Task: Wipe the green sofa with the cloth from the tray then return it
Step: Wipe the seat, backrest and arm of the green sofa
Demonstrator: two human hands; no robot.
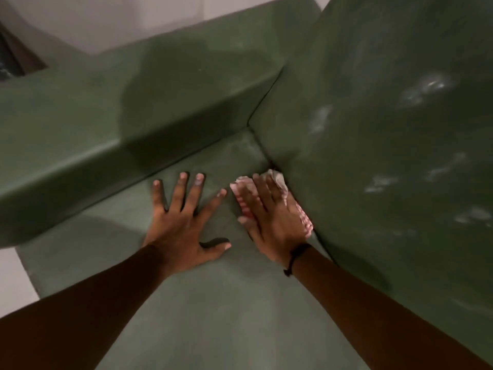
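The green sofa [202, 303] fills the view: its seat runs down the middle, an armrest lies at the left and the backrest rises at the right. My right hand [272, 217] lies flat on a pink-and-white cloth [277, 180], pressing it onto the seat in the corner where seat and backrest meet. Most of the cloth is hidden under the hand. My left hand [184, 222] rests flat on the seat beside it, fingers spread, holding nothing. The tray is not in view.
The armrest [80, 145] walls off the left side and the backrest [386, 156], marked with pale smudges, walls off the right. A pale floor or wall [93, 20] shows beyond the sofa at the top left.
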